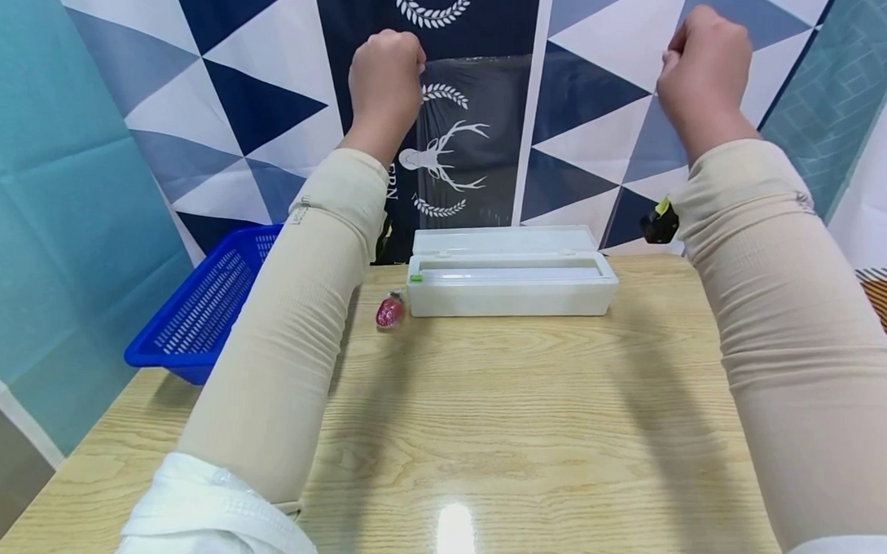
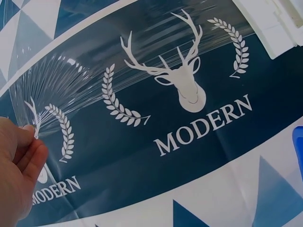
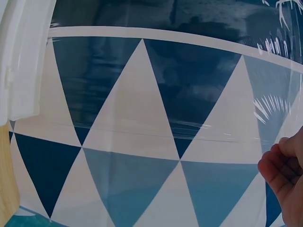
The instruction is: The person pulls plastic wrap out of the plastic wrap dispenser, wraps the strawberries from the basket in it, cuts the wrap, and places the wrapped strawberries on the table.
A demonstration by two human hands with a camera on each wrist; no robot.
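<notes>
A sheet of clear cling film (image 1: 478, 131) rises from a white cling film dispenser (image 1: 512, 301) at the back of the table, its lid tilted up behind. My left hand (image 1: 387, 75) is raised high and pinches one upper corner of the film; in the left wrist view, creases fan out from those fingertips (image 2: 39, 153). Higher up on the right, my right hand (image 1: 706, 70) pinches the other corner, with short creases beside it in the right wrist view. Just left of the dispenser lies a small red item (image 1: 390, 310), seemingly in clear wrap.
A blue plastic basket (image 1: 136, 353) stands at the table's left edge, partly hidden by my left sleeve. Behind the table (image 1: 519, 426) hangs a patterned cloth (image 1: 275, 51) with triangles and deer heads. A green tab (image 1: 416, 278) sits on the dispenser's left end.
</notes>
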